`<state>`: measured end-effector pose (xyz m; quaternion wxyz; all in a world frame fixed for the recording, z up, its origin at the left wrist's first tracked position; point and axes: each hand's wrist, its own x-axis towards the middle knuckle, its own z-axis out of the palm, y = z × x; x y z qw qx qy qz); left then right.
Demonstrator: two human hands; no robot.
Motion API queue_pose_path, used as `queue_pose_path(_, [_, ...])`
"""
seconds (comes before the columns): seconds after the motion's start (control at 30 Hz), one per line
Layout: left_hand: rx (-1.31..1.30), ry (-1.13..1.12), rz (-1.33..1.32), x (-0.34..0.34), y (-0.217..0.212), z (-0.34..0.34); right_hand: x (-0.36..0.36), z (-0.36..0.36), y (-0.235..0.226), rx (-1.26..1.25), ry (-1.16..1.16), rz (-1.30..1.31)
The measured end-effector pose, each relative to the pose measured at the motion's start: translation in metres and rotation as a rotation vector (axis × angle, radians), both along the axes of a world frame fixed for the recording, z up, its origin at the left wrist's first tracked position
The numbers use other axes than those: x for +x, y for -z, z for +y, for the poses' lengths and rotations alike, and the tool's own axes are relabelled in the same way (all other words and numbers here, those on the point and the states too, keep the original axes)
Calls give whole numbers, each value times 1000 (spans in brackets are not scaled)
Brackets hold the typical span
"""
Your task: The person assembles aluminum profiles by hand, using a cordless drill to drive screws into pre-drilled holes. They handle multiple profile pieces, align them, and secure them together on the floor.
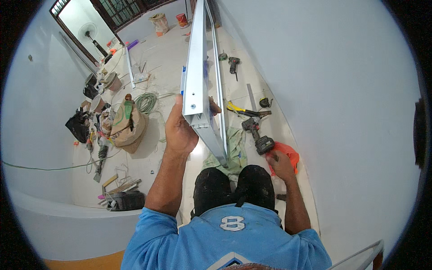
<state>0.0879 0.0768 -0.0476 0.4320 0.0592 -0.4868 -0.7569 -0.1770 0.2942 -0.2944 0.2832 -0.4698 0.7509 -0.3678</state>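
My left hand is wrapped round the near end of a long white metal frame, thumb on its side and fingertips showing beyond it. A screw head sits in its top face near that end. The frame stretches away from me, its lower near corner over a green cloth by my knees. Down to the right, my right hand is at a red plastic bag, fingers curled together; what they pinch, if anything, is hidden. Just beyond those fingers a black cordless drill lies on the floor.
Beyond the drill lie a yellow-and-black hammer, a tape measure and another cordless drill, along the right wall. Leftward are a tan sack, a coiled green hose, a black toolbox and several buckets. A fan stands far left.
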Motion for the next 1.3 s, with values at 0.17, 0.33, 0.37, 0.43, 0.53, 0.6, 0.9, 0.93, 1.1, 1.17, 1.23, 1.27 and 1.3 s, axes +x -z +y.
queue_pose_path(0.17, [10,34,-51,5,6,-7,70,-39,-125,-410,-7,-292])
queue_pose_path(0.33, [43,-79,-18,5,6,5,116,-70,-223,-842,-190,180])
queue_pose_path(0.37, [45,-155,-34,2,9,9,119,-79,-232,-882,-206,216])
queue_pose_path(0.43, [45,-322,-75,2,18,15,126,-92,-234,-930,-232,244])
queue_pose_path(0.53, [37,-475,-108,4,26,20,140,-101,-226,-938,-242,170])
queue_pose_path(0.6, [93,-414,-29,8,32,15,148,-99,-225,-942,-237,95])
queue_pose_path(0.9, [-22,-247,34,4,27,14,161,-81,-219,-982,-215,71])
queue_pose_path(0.93, [-40,-229,41,5,27,13,162,-79,-219,-984,-214,62])
queue_pose_path(1.1, [-49,-300,11,2,27,17,162,-81,-214,-1014,-199,28])
queue_pose_path(1.17, [-76,-326,9,2,27,17,162,-82,-214,-1010,-200,17])
queue_pose_path(1.23, [-74,-345,8,3,29,17,161,-82,-214,-996,-206,11])
queue_pose_path(1.27, [-91,-341,-22,5,30,17,161,-82,-213,-1002,-200,23])
queue_pose_path(1.3, [-110,-336,-49,7,29,16,160,-84,-212,-1011,-194,36])
